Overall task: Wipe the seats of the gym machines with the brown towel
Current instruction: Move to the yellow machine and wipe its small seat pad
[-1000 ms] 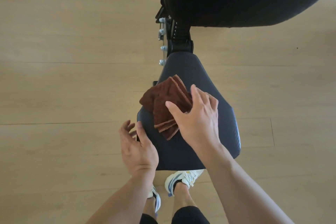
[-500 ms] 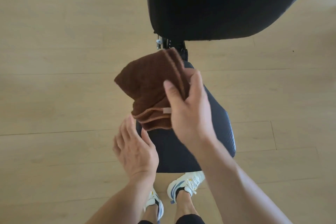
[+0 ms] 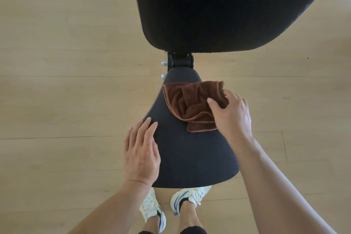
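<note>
The brown towel [image 3: 187, 103] lies spread and creased across the far, narrow part of the dark padded seat [image 3: 191, 157]. My right hand [image 3: 230, 114] rests on the towel's right side, thumb on top and fingers curled over its edge. My left hand [image 3: 141, 151] lies flat with straight fingers on the seat's left edge, well short of the towel.
A large black backrest pad [image 3: 218, 5] overhangs the seat's far end, joined by a black bracket with bolts [image 3: 179, 62]. Light wooden floor [image 3: 66, 81] lies on both sides. My white and blue shoes [image 3: 182, 201] stand under the seat's near edge.
The towel, lifted folded above the seat half a second ago, is now down and spread on the seat's far end. My left hand moved from beside the seat onto its left edge.
</note>
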The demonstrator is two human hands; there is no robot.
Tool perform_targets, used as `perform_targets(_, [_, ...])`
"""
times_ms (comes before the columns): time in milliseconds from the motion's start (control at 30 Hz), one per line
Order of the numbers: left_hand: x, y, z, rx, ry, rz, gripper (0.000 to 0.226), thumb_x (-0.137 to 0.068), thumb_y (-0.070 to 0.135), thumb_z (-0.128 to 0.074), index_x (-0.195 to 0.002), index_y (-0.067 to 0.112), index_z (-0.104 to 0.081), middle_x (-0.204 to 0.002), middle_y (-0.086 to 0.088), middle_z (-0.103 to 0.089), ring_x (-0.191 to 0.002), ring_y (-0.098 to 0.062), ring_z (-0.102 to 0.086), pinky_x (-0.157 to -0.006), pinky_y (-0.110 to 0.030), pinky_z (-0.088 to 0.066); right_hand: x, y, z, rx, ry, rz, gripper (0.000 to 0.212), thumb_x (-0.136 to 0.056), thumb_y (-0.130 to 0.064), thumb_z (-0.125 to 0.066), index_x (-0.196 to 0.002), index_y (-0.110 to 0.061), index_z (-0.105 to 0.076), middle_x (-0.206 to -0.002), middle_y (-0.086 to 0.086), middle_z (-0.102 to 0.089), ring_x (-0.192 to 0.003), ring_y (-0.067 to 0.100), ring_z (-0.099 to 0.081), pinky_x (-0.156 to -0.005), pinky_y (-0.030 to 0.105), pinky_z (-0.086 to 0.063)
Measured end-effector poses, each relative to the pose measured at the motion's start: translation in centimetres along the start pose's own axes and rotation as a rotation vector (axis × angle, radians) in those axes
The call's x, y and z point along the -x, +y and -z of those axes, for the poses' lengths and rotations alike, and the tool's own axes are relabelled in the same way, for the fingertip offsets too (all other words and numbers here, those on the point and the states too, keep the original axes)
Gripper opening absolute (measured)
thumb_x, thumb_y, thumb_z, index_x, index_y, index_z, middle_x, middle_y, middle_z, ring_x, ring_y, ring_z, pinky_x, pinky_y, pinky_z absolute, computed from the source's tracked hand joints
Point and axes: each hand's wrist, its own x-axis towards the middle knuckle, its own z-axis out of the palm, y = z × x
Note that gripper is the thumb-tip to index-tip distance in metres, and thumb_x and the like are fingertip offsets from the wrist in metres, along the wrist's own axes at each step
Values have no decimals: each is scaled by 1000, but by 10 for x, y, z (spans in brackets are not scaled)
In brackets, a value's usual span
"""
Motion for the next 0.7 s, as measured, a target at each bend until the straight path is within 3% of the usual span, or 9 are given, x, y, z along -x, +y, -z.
perform_targets(67, [-1, 0, 0, -1, -3, 5, 41, -98, 10, -40, -134, 9, -59, -143, -8, -59, -138, -29, -49, -109, -53, -44, 2, -9, -5, -51, 77, 65, 31, -95, -34, -66, -120, -16, -63, -110, -4, -64, -114, 24, -54, -94, 34, -44])
perform_targets(133, [-1, 1, 1, -5, 1, 13, 40, -97, 9, -42, -132, 10, -61, -143, -8, -59, -137, -29, -50, -108, -52, -45, 14, -27, -7, -107, 161, 214, 18, -97, -27, -65, -108, -14, -59, -92, -5, -59, -92, 23, -57, -78, 34, -45])
perform_targets(233, [-3, 3, 1, 9, 29, 13, 39, -95, 7, -46, -131, 10, -61, -143, -7, -59, -136, -28, -51, -108, -48, -43, 45, -63, -11, -222, 85, 423, 15, -98, -24, -63, -106, -15, -53, -83, -1, -71, -67, 22, -63, -57, 33, -45])
perform_targets(333, [-2, -1, -1, -33, 31, -3, 52, -84, 5, -66, -134, 8, -53, -138, -14, -61, -135, -28, -45, -116, -39, -29, 74, -102, -13, -465, -141, 513, 13, -100, -21, -60, -107, -26, -50, -83, -5, -74, -68, 22, -69, -60, 45, -54])
perform_targets(400, [1, -5, -6, -118, -13, 7, 63, -70, 10, -80, -128, 1, -56, -125, -22, -67, -126, -31, -42, -114, -37, -24, 85, -127, -3, -676, -235, 442, 17, -100, -18, -60, -100, -30, -47, -80, -1, -74, -69, 21, -70, -62, 49, -58])
perform_targets(467, [4, -8, -9, -167, -30, 25, 57, -61, 8, -86, -113, -1, -65, -108, -25, -72, -113, -34, -43, -103, -43, -30, 87, -144, 13, -903, -312, 297, 18, -101, -15, -61, -96, -28, -49, -79, 2, -74, -66, 25, -72, -58, 48, -62])
perform_targets(533, [4, -5, -9, -142, 18, 23, 37, -74, 7, -69, -110, 5, -59, -99, -24, -72, -104, -37, -48, -97, -45, -35, 83, -147, 26, -1021, -305, 230, 12, -101, -15, -63, -98, -23, -54, -77, 5, -72, -71, 35, -69, -57, 50, -62])
perform_targets(600, [0, 0, -3, -104, 49, 33, 21, -84, 11, -50, -105, 9, -53, -91, -20, -69, -91, -41, -57, -88, -46, -41, 75, -136, 26, -987, -254, 238, 9, -100, -14, -64, -104, -19, -58, -84, 10, -71, -80, 37, -68, -70, 57, -59])
perform_targets(700, [-1, 4, 0, -55, 17, 88, 28, -92, 14, -41, -109, 10, -63, -95, -14, -70, -88, -41, -63, -84, -45, -46, 50, -92, 18, -1000, -81, 72, 19, -91, -12, -68, -105, -24, -64, -95, 7, -75, -88, 27, -72, -82, 54, -60])
